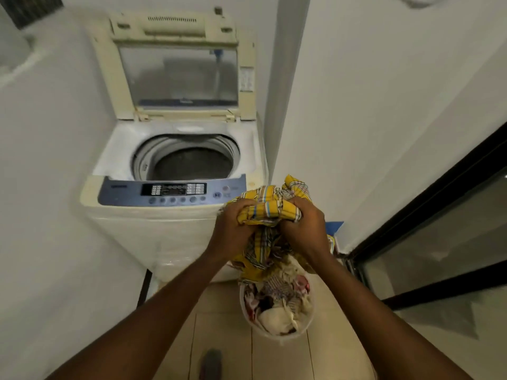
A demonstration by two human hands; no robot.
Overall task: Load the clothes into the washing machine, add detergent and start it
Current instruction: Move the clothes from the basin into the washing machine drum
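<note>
At far left, only bare white wall point(55, 160). Next along, washing machine point(164, 237) set in the corner, lid point(178, 69) standing fully up and leaning back, drum point(192, 163) exposed and dark, apparently with nothing in it, though too blurred to be sure. Control panel point(170, 192) along the near edge, untouched, no lights readable. Right of the panel, in front of the machine's corner, left hand point(233, 229) with fingers curled tight into a bunched yellow checked cloth point(271, 207); right hand point(304, 223) just beside, likewise clenched on the same bundle, knuckles nearly meeting. Cloth held up above a white basket point(263, 331) on the tiled floor point(225, 338), tail trailing down toward the heap of mixed clothes point(277, 297) inside; not yet over the drum, level with the panel and off to its right. Farther right, dark-framed glass door point(439, 242). Judged from all this: lid step done, loading barely begun, an early piece in hand and most of the laundry waiting in the basket. Seems a firm enough hold for the short carry leftward. Left to do: carry across and drop in, empty the basket piece by piece, add detergent, of which none in sight, close the lid, press start.
</note>
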